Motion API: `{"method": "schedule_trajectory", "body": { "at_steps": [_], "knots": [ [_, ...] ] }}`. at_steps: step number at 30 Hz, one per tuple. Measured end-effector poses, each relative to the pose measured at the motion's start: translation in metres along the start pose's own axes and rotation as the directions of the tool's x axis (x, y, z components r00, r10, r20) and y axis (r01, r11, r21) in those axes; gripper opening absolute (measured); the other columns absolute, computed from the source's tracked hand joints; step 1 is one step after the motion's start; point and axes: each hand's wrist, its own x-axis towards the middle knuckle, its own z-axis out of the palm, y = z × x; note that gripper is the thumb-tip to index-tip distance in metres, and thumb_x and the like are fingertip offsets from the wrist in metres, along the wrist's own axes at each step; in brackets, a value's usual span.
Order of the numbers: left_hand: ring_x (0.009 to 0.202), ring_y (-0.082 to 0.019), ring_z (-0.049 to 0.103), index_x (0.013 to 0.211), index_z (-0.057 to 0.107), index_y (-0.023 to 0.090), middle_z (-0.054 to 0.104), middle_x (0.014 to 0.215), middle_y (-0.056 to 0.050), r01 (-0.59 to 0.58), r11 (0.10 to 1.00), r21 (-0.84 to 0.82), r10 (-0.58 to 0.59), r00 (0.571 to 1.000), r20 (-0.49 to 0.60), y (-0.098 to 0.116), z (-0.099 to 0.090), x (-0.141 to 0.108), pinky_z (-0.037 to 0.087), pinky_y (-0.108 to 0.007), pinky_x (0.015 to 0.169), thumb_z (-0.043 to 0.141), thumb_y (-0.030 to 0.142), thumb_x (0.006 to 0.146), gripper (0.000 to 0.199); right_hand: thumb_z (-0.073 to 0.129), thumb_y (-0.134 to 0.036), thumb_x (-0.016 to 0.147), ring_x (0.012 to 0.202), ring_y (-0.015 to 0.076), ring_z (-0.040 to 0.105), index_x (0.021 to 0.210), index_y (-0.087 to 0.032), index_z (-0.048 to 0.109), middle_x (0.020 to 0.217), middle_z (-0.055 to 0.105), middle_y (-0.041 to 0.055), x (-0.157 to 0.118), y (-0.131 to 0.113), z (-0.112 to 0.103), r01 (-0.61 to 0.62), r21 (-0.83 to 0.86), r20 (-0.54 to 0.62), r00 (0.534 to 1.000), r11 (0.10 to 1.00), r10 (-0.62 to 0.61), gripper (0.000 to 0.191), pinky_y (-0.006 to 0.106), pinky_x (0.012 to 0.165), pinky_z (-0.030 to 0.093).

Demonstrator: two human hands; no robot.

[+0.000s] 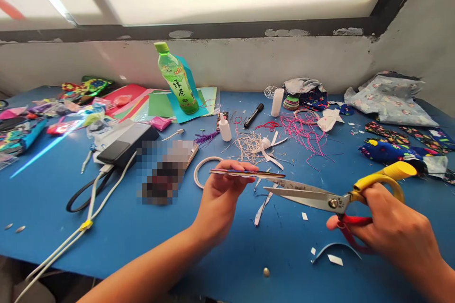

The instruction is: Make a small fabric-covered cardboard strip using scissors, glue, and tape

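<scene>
Near the middle, my left hand (222, 199) pinches a thin flat layered piece (263, 173), seen edge-on, its tip pointing right. On the right, my right hand (398, 227) grips large scissors (313, 197) with one yellow and one red handle. The blades point left and are slightly parted, with their tips just under the right end of the thin piece. Whether a blade touches it cannot be made out. Below lie small white scraps (335, 260), a curved pale strip (336, 245) and a small round metallic piece (266, 272).
Behind the hands are a green bottle (179, 83), glue bottle (224, 128), black marker (253, 116), white ring (199, 175) and tangled pink cord (302, 132). A phone (167, 175), power bank (128, 144) and cables lie left. Fabric bundles (391, 99) sit back right.
</scene>
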Motion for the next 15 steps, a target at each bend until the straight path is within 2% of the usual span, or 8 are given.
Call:
{"method": "schedule_trajectory", "body": {
  "at_steps": [6, 10, 15],
  "knots": [
    [0.082, -0.012, 0.068, 0.076, 0.069, 0.023, 0.072, 0.081, 0.002, -0.001, 1.000, 0.007, 0.001, 0.999, -0.037, 0.0013, 0.0022, 0.0005, 0.056, -0.021, 0.076, 0.088, 0.031, 0.068, 0.022, 0.036, -0.053, 0.098, 0.046, 0.0110, 0.036, 0.075, -0.017, 0.053, 0.059, 0.045, -0.0028, -0.0008, 0.0034, -0.0031, 0.003, -0.060, 0.020, 1.000, 0.998, -0.002, 0.045, 0.026, 0.045, 0.028],
    [0.073, -0.009, 0.066, 0.081, 0.072, 0.023, 0.072, 0.079, 0.003, 0.017, 0.999, 0.041, -0.015, 0.998, -0.053, -0.0006, 0.0006, -0.0007, 0.055, -0.019, 0.072, 0.087, 0.030, 0.070, 0.020, 0.040, -0.051, 0.098, 0.046, 0.0109, 0.036, 0.077, -0.016, 0.054, 0.060, 0.046, -0.0022, 0.0007, 0.0037, -0.0061, 0.025, -0.071, 0.039, 0.999, 0.997, -0.022, 0.043, 0.025, 0.044, 0.028],
    [0.074, -0.009, 0.068, 0.082, 0.074, 0.022, 0.074, 0.078, 0.003, 0.019, 0.995, 0.100, -0.013, 0.998, -0.062, -0.0035, -0.0031, -0.0024, 0.055, -0.018, 0.074, 0.086, 0.031, 0.071, 0.018, 0.031, -0.053, 0.100, 0.044, 0.0113, 0.040, 0.073, -0.016, 0.055, 0.055, 0.042, -0.0025, 0.0050, 0.0019, -0.0077, 0.020, -0.052, 0.046, 0.999, 0.998, -0.017, 0.051, 0.024, 0.044, 0.028]
  ]
}}
